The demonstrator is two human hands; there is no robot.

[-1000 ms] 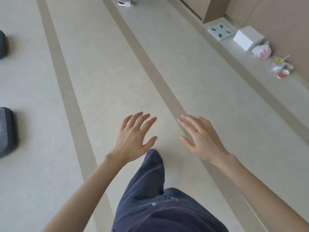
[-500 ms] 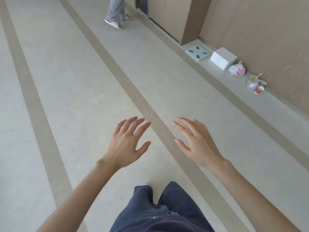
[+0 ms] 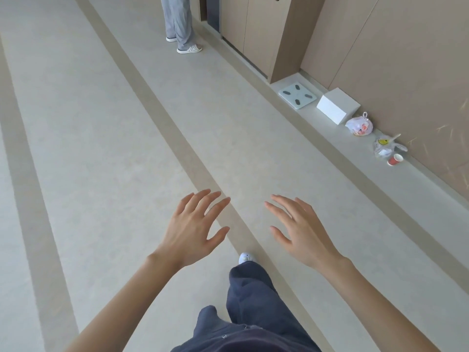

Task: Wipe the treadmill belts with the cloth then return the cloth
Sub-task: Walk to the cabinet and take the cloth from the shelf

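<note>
Both hands are held out in front of the body with nothing in them: the left hand point(image 3: 193, 232) and the right hand point(image 3: 302, 232) hover apart, palms down, fingers spread and relaxed over the pale floor point(image 3: 106, 148). Neither the cloth nor the treadmill belts appear anywhere in the head view, so where they are cannot be told. A white shoe point(image 3: 245, 257) pokes out from a dark trouser leg point(image 3: 251, 295) on one of the floor's tan stripes point(image 3: 162, 118), which suggests the wearer is walking.

The main risk, judging from this, is walking with the gaze down. Another person point(image 3: 180, 24) stands ahead near the brown wall panels, and a collision is possible if the path bends that way. Along the wall on the right sit a bathroom scale point(image 3: 297, 95), a white box point(image 3: 337, 105), a tied plastic bag point(image 3: 359, 126) and a red paper cup point(image 3: 395, 159). Drifting towards them could mean a kicked cup or a stumble. With no cloth in hand, wiping cannot begin, and reaching the belts without it would waste the trip.
</note>
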